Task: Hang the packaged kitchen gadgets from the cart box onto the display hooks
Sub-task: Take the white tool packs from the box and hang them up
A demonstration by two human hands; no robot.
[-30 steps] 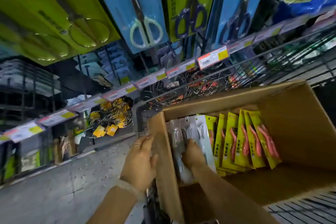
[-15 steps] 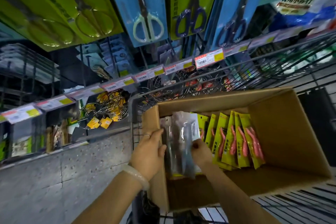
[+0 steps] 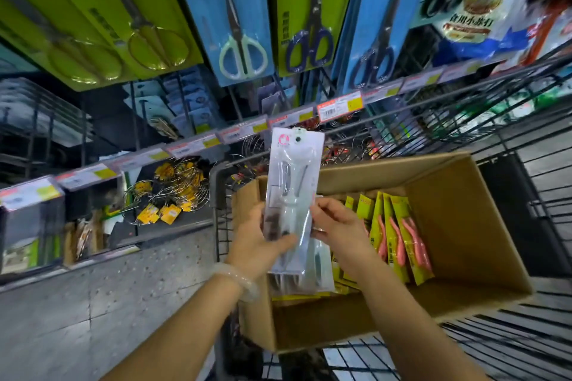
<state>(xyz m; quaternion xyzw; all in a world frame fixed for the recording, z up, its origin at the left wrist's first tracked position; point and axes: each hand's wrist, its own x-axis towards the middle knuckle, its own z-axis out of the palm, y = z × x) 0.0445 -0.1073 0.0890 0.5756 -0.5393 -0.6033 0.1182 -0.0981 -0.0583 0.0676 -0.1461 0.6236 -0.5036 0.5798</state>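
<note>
A clear-and-white packaged gadget (image 3: 292, 182) stands upright above the left end of the cardboard box (image 3: 458, 195) in the cart. My left hand (image 3: 257, 241) grips its lower left side, thumb across the front. My right hand (image 3: 337, 223) pinches its right edge. More clear packs (image 3: 309, 275) stand in the box just below, and several yellow packs with pink gadgets (image 3: 402, 238) lean in a row to the right.
Packaged scissors (image 3: 241, 37) hang on display hooks above, on blue and green cards. A price-tag rail (image 3: 339, 107) runs under them. Wire racks with yellow tags (image 3: 173, 192) sit on the lower shelf. The black wire cart (image 3: 526, 120) surrounds the box.
Both hands have lifted a clear pack up out of the box; it now stands well above the box's rim, and the view has tilted down slightly.
</note>
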